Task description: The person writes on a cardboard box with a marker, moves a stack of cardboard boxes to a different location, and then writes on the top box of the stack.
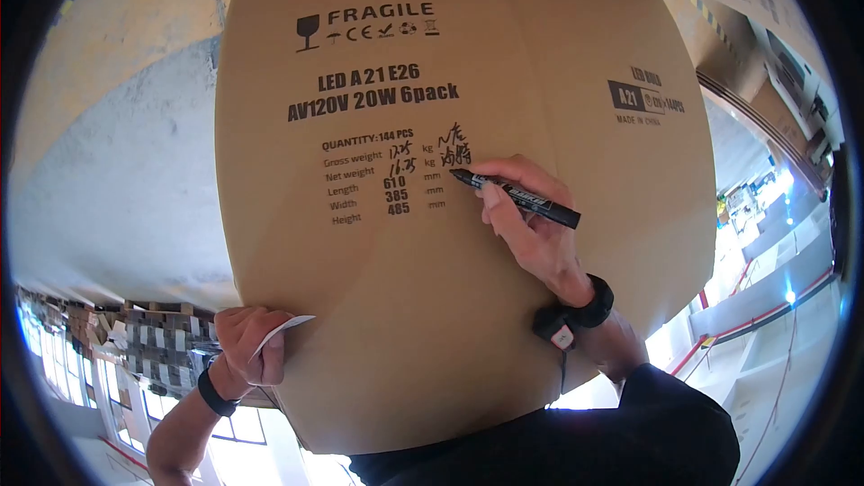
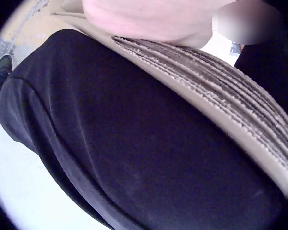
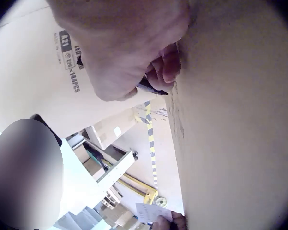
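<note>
Right hand (image 1: 538,238), curled, pinches a black marker (image 1: 520,197) beside handwriting (image 1: 456,156) on a carton (image 1: 405,324); left hand (image 1: 245,342), curled low at the carton's left edge, grips a white slip (image 1: 284,325).

At the cardboard (image 1: 423,324) are two grips: one left grip (image 1: 247,342) at its edge with one paper slip (image 1: 281,326), one right grip (image 1: 538,232) over its face with one marker (image 1: 529,199). The cardboard bears one glass symbol (image 1: 308,27), two handwritten weights (image 1: 401,159) and three printed dimensions (image 1: 396,196).
</note>
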The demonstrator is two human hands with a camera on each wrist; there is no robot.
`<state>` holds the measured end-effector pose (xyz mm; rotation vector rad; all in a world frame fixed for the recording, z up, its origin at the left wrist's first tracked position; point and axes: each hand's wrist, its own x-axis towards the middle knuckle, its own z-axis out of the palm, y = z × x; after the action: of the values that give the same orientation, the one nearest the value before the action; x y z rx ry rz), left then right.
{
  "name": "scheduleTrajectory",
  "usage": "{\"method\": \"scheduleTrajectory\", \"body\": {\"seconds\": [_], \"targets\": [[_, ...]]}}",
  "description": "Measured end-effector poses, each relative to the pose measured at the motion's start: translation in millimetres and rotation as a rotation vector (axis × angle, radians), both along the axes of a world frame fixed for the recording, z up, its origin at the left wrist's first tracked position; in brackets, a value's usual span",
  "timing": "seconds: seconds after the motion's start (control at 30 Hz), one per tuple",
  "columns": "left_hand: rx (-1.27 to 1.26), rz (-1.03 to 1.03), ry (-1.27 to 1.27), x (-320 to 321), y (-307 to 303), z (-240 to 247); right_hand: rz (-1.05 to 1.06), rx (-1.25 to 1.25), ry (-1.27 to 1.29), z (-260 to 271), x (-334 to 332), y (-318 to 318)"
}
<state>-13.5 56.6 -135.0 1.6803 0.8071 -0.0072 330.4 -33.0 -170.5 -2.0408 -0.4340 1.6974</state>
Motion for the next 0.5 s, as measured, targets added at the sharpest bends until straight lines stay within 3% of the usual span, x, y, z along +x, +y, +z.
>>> {"method": "scheduleTrajectory", "body": {"seconds": [0.13,0.33,0.5], "targets": [[-0.054,-0.010,0.010,-2.3,-1.6,0.0,-0.015,-0.082,-0.013,-1.0,-0.7,-1.9],[-0.064,-0.010,0.043,-6.7,-4.5,1.3,0.107,0.098,-0.060,-8.1,-0.7,-5.5],[-0.001,-0.028,0.026,0.7,-1.1,0.8,0.040,0.011,-0.023,-5.6,-1.0,-4.7]]}}
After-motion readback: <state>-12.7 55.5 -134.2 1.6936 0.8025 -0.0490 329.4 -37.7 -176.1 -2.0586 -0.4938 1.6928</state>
